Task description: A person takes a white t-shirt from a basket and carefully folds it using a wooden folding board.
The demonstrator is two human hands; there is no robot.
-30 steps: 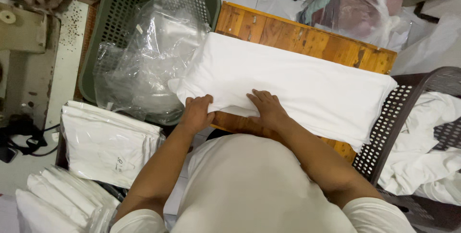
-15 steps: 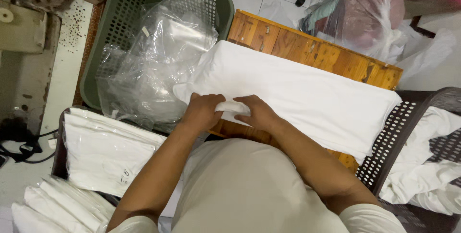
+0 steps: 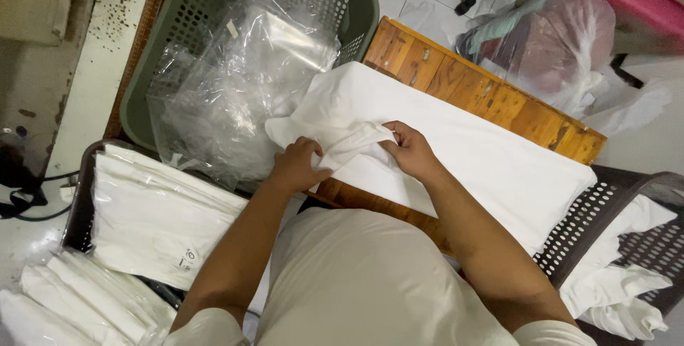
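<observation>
Both hands, flat on the folded white cloth [image 3: 456, 157] a second ago, now meet at its near left edge on the wooden table [image 3: 491, 100], left hand [image 3: 298, 166] and right hand [image 3: 410, 150] pinching up a bunched fold, so folding is underway

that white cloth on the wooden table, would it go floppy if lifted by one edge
Probably floppy: the white cloth bunches into soft folds where the left hand and right hand pinch it. Likely light, since fingertips alone raise the edge. It drapes over the wooden table, so it may slide.
</observation>
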